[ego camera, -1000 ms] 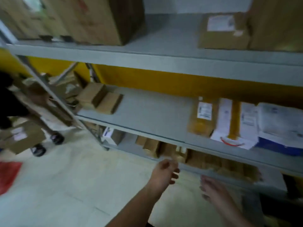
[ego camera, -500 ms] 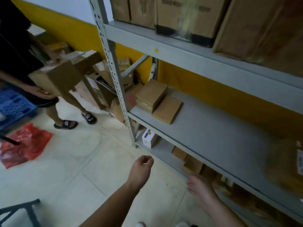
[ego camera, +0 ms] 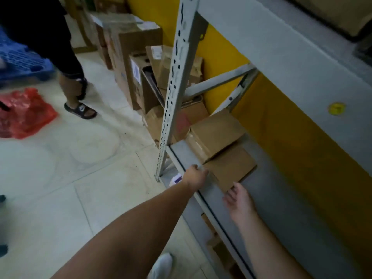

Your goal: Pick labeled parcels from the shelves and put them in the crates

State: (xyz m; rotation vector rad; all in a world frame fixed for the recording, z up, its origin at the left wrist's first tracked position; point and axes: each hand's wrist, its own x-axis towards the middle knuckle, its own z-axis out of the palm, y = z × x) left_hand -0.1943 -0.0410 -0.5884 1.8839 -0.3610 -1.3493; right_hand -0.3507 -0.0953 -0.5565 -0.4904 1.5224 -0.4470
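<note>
My white shoe (ego camera: 162, 264) shows at the bottom centre of the frame on the pale tiled floor (ego camera: 60, 198). Both my forearms reach up toward the grey metal shelf (ego camera: 281, 208) at the centre. My left hand (ego camera: 194, 176) is at the shelf's front edge, its fingers at the near corner of the flat cardboard parcel (ego camera: 231, 168); I cannot tell whether they grip it. My right hand (ego camera: 238, 198) lies relaxed with loose fingers, its fingertips touching the parcel's near edge. That flat parcel lies on the shelf just right of centre, and a second cardboard box (ego camera: 215, 135) rests partly on top of it. The perforated shelf post (ego camera: 175, 87) rises left of them. Beyond it, taped cartons (ego camera: 128, 57) stand on the floor against the yellow wall (ego camera: 221, 57). At the left lie a red plastic bag (ego camera: 22, 113) and, higher up, another person's sandalled foot (ego camera: 80, 110).
</note>
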